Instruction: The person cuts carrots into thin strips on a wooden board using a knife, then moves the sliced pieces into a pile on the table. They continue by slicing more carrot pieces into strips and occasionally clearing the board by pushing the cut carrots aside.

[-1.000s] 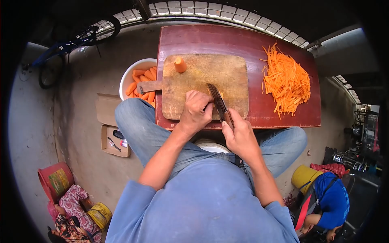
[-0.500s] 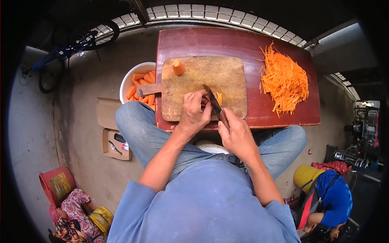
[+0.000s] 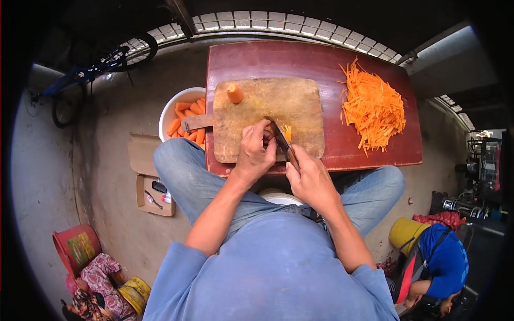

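Note:
My right hand (image 3: 311,181) is wrapped round the handle of a dark knife (image 3: 282,140), its blade slanting up and left over the wooden cutting board (image 3: 305,107). Just left of the blade, my left hand (image 3: 256,150) has its fingers curled together on the board; what they hold is hidden. A few thin carrot strips (image 3: 287,132) lie right of the blade. A carrot piece (image 3: 234,93) stands at the board's upper left. The big pile of carrot shreds (image 3: 375,109) rests on the red table's right side.
The red table (image 3: 257,59) carries the board. Left of it stands a white bucket (image 3: 165,115) of carrots. An open cardboard box (image 3: 143,200) is on the floor. People sit at lower left and lower right, near yellow buckets. A bicycle (image 3: 80,72) stands upper left.
The view has shifted slightly. Both hands and the knife keep nearly the same place on the board, with the blade still beside my left fingers.

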Demonstrator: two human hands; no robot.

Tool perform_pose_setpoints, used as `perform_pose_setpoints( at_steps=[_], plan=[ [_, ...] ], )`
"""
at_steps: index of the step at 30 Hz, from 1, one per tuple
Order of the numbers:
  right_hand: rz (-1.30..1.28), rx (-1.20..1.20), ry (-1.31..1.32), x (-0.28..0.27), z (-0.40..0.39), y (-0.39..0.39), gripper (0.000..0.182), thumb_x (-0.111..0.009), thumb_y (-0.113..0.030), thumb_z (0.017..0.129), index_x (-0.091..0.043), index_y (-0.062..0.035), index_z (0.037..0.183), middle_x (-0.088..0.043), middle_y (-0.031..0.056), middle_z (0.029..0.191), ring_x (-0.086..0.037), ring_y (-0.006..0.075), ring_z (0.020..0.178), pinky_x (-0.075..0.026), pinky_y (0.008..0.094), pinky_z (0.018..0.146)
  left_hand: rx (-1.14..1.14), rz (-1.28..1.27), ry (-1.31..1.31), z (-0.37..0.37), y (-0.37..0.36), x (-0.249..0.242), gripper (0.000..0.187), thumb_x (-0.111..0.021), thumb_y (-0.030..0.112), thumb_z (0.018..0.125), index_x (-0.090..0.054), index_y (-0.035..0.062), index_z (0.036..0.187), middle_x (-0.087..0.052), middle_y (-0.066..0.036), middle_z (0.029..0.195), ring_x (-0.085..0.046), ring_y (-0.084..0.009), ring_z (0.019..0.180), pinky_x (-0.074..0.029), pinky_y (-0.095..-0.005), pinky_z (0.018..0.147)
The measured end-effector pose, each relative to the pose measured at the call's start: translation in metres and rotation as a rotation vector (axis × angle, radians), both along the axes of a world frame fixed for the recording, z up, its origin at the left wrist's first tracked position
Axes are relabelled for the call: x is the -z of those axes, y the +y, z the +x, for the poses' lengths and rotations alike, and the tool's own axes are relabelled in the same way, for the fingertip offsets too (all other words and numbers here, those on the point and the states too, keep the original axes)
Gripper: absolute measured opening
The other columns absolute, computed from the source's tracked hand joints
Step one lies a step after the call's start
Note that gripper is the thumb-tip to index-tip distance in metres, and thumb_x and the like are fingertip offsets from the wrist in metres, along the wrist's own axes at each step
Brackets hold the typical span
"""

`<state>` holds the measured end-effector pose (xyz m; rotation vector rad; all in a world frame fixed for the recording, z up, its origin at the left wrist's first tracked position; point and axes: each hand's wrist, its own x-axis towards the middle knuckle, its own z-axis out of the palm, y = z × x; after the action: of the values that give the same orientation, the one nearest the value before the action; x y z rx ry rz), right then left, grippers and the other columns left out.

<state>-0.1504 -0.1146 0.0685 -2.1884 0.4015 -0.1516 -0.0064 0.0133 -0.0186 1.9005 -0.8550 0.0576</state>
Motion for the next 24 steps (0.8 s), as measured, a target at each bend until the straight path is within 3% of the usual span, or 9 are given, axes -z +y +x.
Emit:
perform_pose_setpoints(
  at_steps=[4, 7, 10, 11, 14, 15, 18, 19, 24],
  plan=[
    [0.053, 0.008, 0.033, -0.017, -0.002, -0.009, 0.037, -0.069, -0.012, 0.104, -0.061, -0.0007, 0.138, -0.075, 0.0313, 0.108, -0.072, 0.0558, 0.101, -0.057, 0.0622, 0.084, 0.013, -0.031, -0.009, 0.0, 0.0, 0.0, 0.049, -0.077, -0.009, 0.085, -0.067, -0.0009, 0.133, -0.077, -0.016, 0.094, -0.072, -0.0387, 0.092, -0.054, -0.047, 0.095],
    [-0.07, -0.031, -0.03, -0.018, -0.011, -0.016, 0.04, -0.071, -0.013, 0.103, -0.062, -0.0014, 0.139, -0.076, 0.0293, 0.111, -0.073, 0.0536, 0.101, -0.059, 0.0604, 0.082, -0.018, -0.042, 0.07, 0.0, 0.0, 0.0, 0.043, -0.079, -0.006, 0.09, -0.068, -0.0012, 0.132, -0.077, -0.014, 0.093, -0.074, -0.0322, 0.092, -0.058, -0.0439, 0.09],
    [-0.158, -0.088, -0.074, -0.016, -0.024, -0.02, 0.043, -0.072, -0.013, 0.101, -0.062, -0.0028, 0.142, -0.077, 0.0288, 0.114, -0.073, 0.0527, 0.101, -0.06, 0.059, 0.082, -0.072, -0.218, 0.493, 0.001, -0.002, -0.007, 0.036, -0.081, -0.001, 0.095, -0.07, -0.0018, 0.129, -0.077, -0.012, 0.096, -0.074, -0.0238, 0.093, -0.06, -0.0386, 0.085],
    [-0.187, -0.082, -0.135, -0.012, -0.027, -0.021, 0.042, -0.073, -0.012, 0.102, -0.064, -0.0024, 0.142, -0.077, 0.0261, 0.108, -0.076, 0.0464, 0.092, -0.061, 0.0521, 0.079, -0.079, -0.225, 0.453, 0.0, -0.001, -0.011, 0.031, -0.082, 0.001, 0.097, -0.071, -0.0025, 0.127, -0.077, -0.01, 0.103, -0.073, -0.0173, 0.093, -0.061, -0.0337, 0.082],
    [0.196, 0.035, -0.013, -0.019, -0.031, -0.029, 0.04, -0.073, -0.009, 0.102, -0.066, -0.0017, 0.141, -0.073, 0.0207, 0.096, -0.077, 0.0321, 0.084, -0.061, 0.0451, 0.076, -0.022, -0.193, 0.352, 0.007, -0.004, -0.009, 0.031, -0.085, 0.004, 0.095, -0.073, -0.001, 0.122, -0.075, -0.011, 0.108, -0.072, -0.0213, 0.092, -0.06, -0.0369, 0.084],
    [0.362, 0.08, 0.0, -0.015, -0.029, -0.032, 0.038, -0.071, -0.006, 0.105, -0.067, 0.0024, 0.141, -0.071, 0.0117, 0.089, -0.068, 0.0159, 0.073, -0.057, 0.0345, 0.067, -0.013, -0.157, 0.279, 0.008, -0.007, -0.013, 0.031, -0.086, 0.005, 0.094, -0.073, -0.0003, 0.121, -0.074, -0.011, 0.109, -0.072, -0.023, 0.094, -0.058, -0.0386, 0.086],
    [0.692, 0.155, 0.011, -0.015, -0.035, -0.036, 0.039, -0.069, -0.004, 0.107, -0.065, 0.0062, 0.144, -0.073, 0.0057, 0.092, -0.062, 0.0078, 0.065, -0.051, 0.0281, 0.057, -0.002, -0.071, 0.079, 0.012, -0.014, -0.021, 0.03, -0.089, 0.01, 0.093, -0.073, 0.0022, 0.117, -0.073, -0.011, 0.108, -0.069, -0.0279, 0.098, -0.051, -0.0429, 0.093],
    [0.757, 0.148, -0.017, -0.015, -0.036, -0.037, 0.039, -0.067, -0.003, 0.109, -0.062, 0.0084, 0.146, -0.074, 0.0042, 0.099, -0.057, 0.0029, 0.059, -0.046, 0.0216, 0.052, -0.003, -0.058, 0.028, 0.013, -0.015, -0.021, 0.03, -0.089, 0.012, 0.093, -0.074, 0.0031, 0.117, -0.072, -0.011, 0.108, -0.068, -0.0295, 0.1, -0.048, -0.0439, 0.095],
    [0.837, 0.149, -0.033, -0.015, -0.049, -0.048, 0.039, -0.068, -0.003, 0.108, -0.062, 0.0079, 0.146, -0.073, 0.0031, 0.1, -0.058, 0.0037, 0.059, -0.047, 0.0225, 0.052, 0.027, -0.028, -0.072, 0.017, -0.014, -0.007, 0.022, -0.086, 0.013, 0.094, -0.076, 0.0073, 0.113, -0.073, -0.009, 0.108, -0.066, -0.03, 0.104, -0.042, -0.0437, 0.098]
  ],
)
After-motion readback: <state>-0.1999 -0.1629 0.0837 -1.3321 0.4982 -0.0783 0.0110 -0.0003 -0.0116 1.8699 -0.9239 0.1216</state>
